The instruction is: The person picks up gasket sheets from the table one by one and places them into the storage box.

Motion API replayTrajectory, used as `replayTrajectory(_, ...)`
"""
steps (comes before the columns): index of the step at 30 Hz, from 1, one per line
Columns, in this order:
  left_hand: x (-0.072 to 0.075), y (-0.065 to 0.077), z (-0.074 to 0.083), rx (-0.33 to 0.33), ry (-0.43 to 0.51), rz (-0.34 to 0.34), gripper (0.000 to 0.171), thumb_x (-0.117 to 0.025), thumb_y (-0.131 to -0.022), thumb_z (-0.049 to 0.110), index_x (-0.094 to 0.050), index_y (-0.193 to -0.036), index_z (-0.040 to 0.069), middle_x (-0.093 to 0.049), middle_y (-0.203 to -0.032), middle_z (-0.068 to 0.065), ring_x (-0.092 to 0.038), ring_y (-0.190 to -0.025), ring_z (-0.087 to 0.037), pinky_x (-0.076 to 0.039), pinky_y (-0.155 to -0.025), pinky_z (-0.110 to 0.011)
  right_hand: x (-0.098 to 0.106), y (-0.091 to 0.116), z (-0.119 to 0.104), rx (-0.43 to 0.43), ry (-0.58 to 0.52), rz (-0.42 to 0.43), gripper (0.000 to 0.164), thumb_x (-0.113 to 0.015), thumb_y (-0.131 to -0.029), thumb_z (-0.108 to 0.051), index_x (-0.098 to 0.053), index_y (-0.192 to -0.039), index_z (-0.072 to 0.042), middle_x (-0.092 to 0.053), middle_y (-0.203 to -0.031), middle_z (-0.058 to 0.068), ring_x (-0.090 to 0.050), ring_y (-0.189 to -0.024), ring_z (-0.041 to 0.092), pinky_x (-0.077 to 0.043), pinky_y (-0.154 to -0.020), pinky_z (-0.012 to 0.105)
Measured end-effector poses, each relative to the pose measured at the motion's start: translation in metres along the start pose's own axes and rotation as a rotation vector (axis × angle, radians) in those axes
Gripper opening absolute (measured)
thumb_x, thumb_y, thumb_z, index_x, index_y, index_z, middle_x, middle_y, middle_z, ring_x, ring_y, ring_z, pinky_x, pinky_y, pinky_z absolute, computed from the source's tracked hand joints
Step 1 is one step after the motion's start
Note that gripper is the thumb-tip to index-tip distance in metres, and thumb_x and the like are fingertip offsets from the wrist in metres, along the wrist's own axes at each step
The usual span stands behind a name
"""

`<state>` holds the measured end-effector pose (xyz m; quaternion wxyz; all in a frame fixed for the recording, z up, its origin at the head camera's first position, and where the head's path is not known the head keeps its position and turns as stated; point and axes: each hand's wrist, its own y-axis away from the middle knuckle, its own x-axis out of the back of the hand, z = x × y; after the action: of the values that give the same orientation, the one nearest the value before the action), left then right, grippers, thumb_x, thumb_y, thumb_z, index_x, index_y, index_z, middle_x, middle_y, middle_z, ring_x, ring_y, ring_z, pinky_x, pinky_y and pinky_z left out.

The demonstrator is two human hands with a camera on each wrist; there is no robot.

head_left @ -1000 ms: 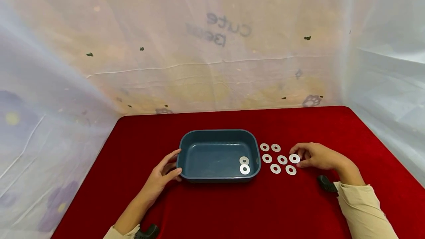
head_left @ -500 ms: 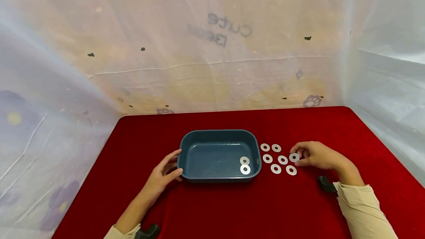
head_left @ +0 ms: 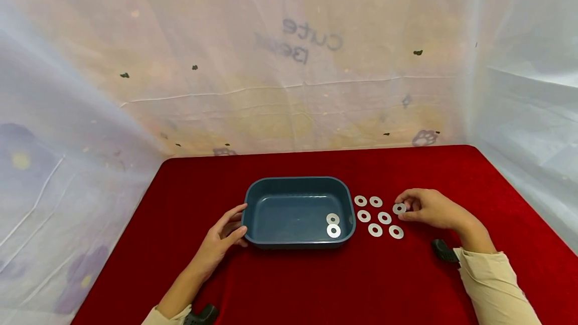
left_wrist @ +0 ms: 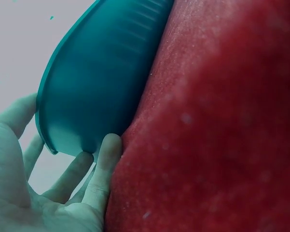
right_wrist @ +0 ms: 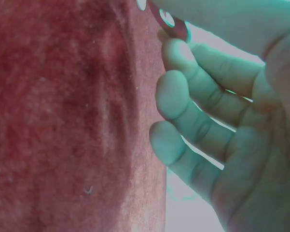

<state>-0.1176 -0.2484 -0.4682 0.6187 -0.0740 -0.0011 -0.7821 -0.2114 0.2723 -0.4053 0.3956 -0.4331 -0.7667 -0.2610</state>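
A blue-grey rectangular basin (head_left: pixel 295 242) stands on the red cloth in the head view, with two flat metal washers (head_left: pixel 333 230) inside at its right end. My left hand (head_left: pixel 217 239) rests spread against the basin's left end; the left wrist view shows fingertips (left_wrist: pixel 110 147) touching its outer wall. To the right, my right hand (head_left: pixel 429 208) pinches a washer (head_left: pixel 399 208) between thumb and index finger, seemingly just above the cloth. Part of that washer (right_wrist: pixel 173 26) shows at the top of the right wrist view, while the other fingers hang loosely curved.
Several loose washers (head_left: pixel 375 229) lie on the red cloth (head_left: pixel 316 285) between the basin and my right hand. A pale printed sheet (head_left: pixel 289 114) hangs behind the table and along both sides.
My right hand has tipped up and moved slightly away from me, carrying the pinched washer off its spot. The left hand and the basin stay in place.
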Motion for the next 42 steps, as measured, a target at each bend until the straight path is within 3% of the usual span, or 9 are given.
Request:
replayTrajectory(19,0.0,0.0,0.0,0.005,0.01,0.0,0.055,-0.055,-0.102,0.01,-0.036,-0.153,0.013,-0.044,-0.141,-0.021,-0.06,-0.11,-0.011,-0.06,-0.079,-0.031,0.002,0.001,-0.007,-0.032,-0.014,0.085,0.024,-0.08,-0.084,-0.027,-0.071,-0.104,-0.016,-0.061,-0.085,-0.004,-0.053,-0.074,0.004,-0.046,-0.064,0.021)
replayTrajectory(42,0.0,0.0,0.0,0.014,0.003,-0.005,0.054,-0.055,-0.102,0.012,-0.036,-0.153,0.015,-0.044,-0.141,-0.021,-0.061,-0.108,-0.011,-0.06,-0.08,-0.031,0.005,0.001,-0.011,-0.01,0.025,0.162,0.025,-0.079,-0.085,-0.029,-0.069,-0.105,-0.017,-0.06,-0.084,-0.005,-0.052,-0.072,0.004,-0.045,-0.063,0.022)
